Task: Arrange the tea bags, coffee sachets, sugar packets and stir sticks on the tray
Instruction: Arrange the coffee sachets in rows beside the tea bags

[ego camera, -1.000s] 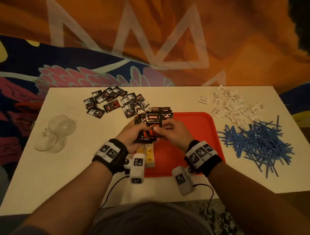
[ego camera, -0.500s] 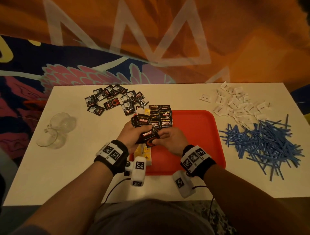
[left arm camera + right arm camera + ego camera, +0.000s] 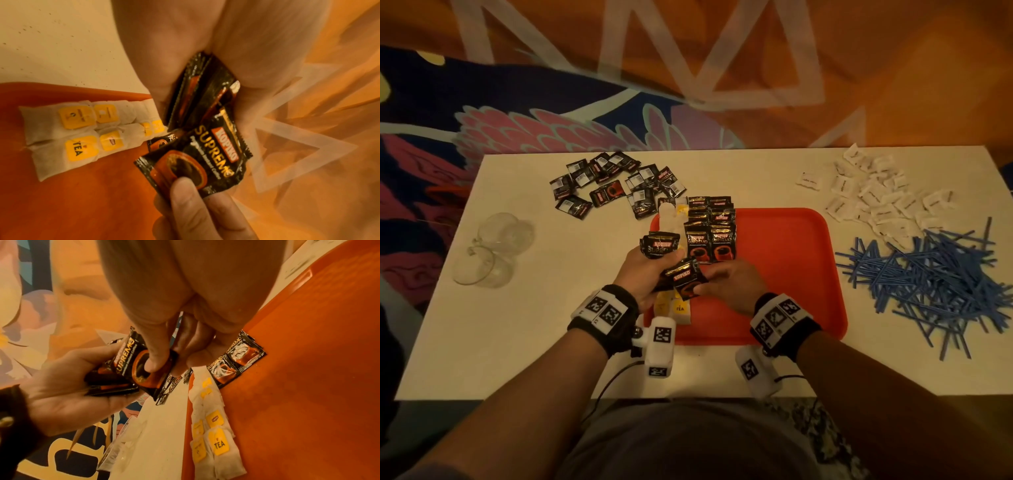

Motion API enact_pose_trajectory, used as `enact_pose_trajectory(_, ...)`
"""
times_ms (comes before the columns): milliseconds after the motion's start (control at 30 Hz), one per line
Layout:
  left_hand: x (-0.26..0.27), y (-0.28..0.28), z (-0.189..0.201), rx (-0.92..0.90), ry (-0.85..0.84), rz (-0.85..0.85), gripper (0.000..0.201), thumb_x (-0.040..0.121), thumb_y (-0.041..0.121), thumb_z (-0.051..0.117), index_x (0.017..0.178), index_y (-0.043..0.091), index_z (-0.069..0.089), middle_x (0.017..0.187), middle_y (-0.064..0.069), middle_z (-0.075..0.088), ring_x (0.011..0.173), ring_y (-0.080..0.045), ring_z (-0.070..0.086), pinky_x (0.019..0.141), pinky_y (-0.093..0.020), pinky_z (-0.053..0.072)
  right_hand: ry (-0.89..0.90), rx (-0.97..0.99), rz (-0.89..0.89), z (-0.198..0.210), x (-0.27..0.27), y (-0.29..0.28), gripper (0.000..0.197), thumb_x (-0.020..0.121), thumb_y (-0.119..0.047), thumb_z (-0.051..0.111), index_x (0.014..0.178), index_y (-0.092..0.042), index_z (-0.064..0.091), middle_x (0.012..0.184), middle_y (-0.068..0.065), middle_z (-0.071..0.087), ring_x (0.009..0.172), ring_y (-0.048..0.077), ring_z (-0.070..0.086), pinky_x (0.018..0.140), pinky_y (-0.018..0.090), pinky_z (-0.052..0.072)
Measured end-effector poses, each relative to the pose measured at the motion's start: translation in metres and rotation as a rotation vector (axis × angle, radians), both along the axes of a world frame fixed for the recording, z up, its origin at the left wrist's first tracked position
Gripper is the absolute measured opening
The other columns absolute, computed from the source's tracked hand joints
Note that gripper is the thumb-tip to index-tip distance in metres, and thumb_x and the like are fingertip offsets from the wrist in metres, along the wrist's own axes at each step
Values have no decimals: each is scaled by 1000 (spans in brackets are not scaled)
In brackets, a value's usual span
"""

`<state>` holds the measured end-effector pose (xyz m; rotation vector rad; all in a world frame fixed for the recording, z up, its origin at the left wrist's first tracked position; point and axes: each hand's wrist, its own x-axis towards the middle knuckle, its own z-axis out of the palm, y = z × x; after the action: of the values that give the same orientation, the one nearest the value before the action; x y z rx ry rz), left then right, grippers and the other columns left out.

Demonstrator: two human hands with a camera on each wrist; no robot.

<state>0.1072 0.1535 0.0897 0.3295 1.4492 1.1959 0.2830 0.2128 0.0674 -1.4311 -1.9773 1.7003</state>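
Red plastic tray (image 3: 791, 274) sat mid-table on the white table (image 3: 517, 342), carrying tea bags (image 3: 68, 129) with yellow tags in two overlapping columns along its left edge and Kopiko Supremo coffee sachets (image 3: 710, 233) laid in two neat columns just beside them. Held above the tray's near left corner: a small stack of sachets (image 3: 111, 382), gripped in the curled fingers and thumb of the left hand (image 3: 643, 274). Pinched one sachet (image 3: 686, 279) off that stack between thumb and fingers of the right hand (image 3: 732, 286), label side up, tilted. Lay loose on the table beyond the tray's far left corner: more black sachets in a scattered heap (image 3: 613, 185). Piled white sugar packets (image 3: 876, 195) at the far right, apart from the tray; sprawled just nearer, a tangle of blue stir sticks (image 3: 928, 281), also off the tray. Rested on their sides at the table's left: two clear glass cups (image 3: 493, 250), touching.
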Motion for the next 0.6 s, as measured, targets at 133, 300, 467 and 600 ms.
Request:
enact_pose_trajectory(133,-6,4,-8,-10,-7,125,18,94,12,65,112,16,62,84,-5,72,84,-23,68,73,-42,56,7,5,-16,-14,-3,7,15,84,-20,75,97,-16,77,89,-8,71,78,1,62,65,11,44)
enact_pose_trajectory(300,-27,-7,-15,-86,-112,273,19,100,14,56,114,27,57,78,-9,66,63,-21,63,58,-37,53,-183,27,-87,-45,-12,24,28,89,-24,69,115,-12,71,112,-1,69,104,13,62,77,16,40)
enact_pose_trajectory(467,-56,-35,-25,-187,-127,344,29,98,14,60,126,13,55,82,-9,69,68,-23,69,60,-38,56,-302,-50,-241,-69,-25,37,28,89,-27,70,115,-16,68,123,0,64,109,16,59,81,23,44)
enact_pose_trajectory(600,-71,-54,-30,-227,-125,354,32,98,15,60,127,4,56,81,-10,71,71,-23,73,61,-37,61,-379,-44,-283,-84,-37,43,22,86,-31,72,105,-19,71,120,-1,65,102,15,59,81,26,47)
